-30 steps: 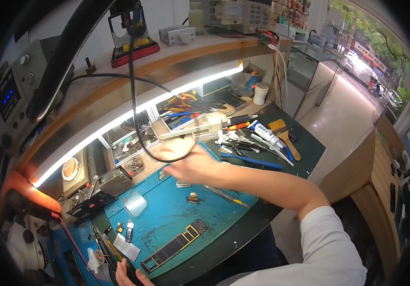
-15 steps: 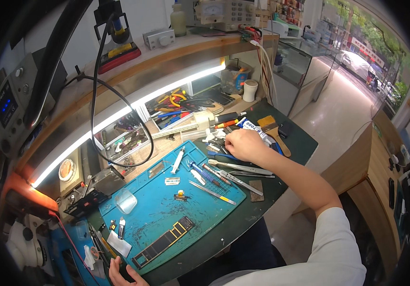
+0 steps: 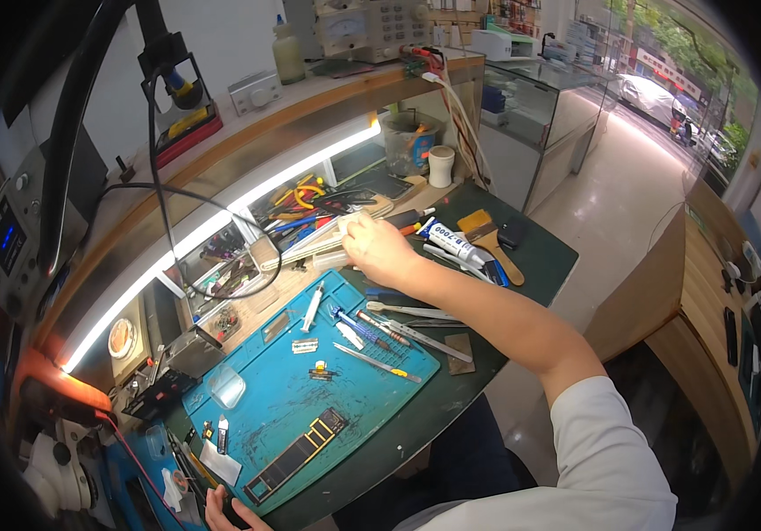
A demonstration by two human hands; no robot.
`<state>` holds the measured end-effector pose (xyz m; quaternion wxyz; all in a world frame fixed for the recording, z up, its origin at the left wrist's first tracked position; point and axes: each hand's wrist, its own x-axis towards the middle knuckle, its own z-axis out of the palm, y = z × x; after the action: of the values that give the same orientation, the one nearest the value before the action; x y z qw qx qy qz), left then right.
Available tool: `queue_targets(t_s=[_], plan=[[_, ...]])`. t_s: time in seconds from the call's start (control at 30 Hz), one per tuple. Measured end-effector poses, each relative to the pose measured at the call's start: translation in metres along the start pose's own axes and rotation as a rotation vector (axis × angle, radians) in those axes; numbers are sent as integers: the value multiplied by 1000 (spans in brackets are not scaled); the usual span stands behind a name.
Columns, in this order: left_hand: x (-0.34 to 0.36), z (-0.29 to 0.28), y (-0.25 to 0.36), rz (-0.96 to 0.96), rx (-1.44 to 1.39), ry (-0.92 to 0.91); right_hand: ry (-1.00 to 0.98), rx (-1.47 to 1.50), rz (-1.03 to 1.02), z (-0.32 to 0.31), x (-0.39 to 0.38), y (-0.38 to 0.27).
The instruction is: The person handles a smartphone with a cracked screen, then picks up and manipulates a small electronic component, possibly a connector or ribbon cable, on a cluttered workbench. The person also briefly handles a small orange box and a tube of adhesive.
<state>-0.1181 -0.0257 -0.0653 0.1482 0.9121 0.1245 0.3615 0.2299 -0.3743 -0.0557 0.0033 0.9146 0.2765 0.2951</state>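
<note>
My right hand reaches over the far edge of the blue work mat, its fingers bent together at a cream-coloured piece beside the tool trays. The fingers hide most of what they hold. At the lower edge, my left hand is partly in view, fingers apart, near the mat's front left corner. On the mat lie a long dark phone circuit board, a small component, a razor blade, a syringe, a scalpel-like tool and a clear plastic box.
Tweezers, a white glue tube and a wooden-handled brush lie to the right. A white cup stands behind them. A black cable loops down in front of the lit shelf. A microscope is at lower left.
My right hand has moved left and away from me, from beside the glue tube to the cream-coloured piece by the trays. My left hand has sunk slightly lower in view.
</note>
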Motion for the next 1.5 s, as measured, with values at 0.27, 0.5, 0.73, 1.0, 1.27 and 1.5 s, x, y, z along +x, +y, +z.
queue_targets(t_s=[0.27,0.5,0.73,1.0,1.27,1.5], plan=[[1,-1,0,24,25,13,18,-8,210,-57,5,50],[2,1,1,28,41,22,-107,-102,440,-35,-33,127],[1,3,-1,36,-2,-1,-4,125,481,-28,-43,118],[1,2,0,58,23,31,-491,112,487,-80,-91,86],[1,0,3,53,13,38,37,259,600,-105,-99,127],[1,-2,0,66,28,39,-541,172,566,-103,-125,104]])
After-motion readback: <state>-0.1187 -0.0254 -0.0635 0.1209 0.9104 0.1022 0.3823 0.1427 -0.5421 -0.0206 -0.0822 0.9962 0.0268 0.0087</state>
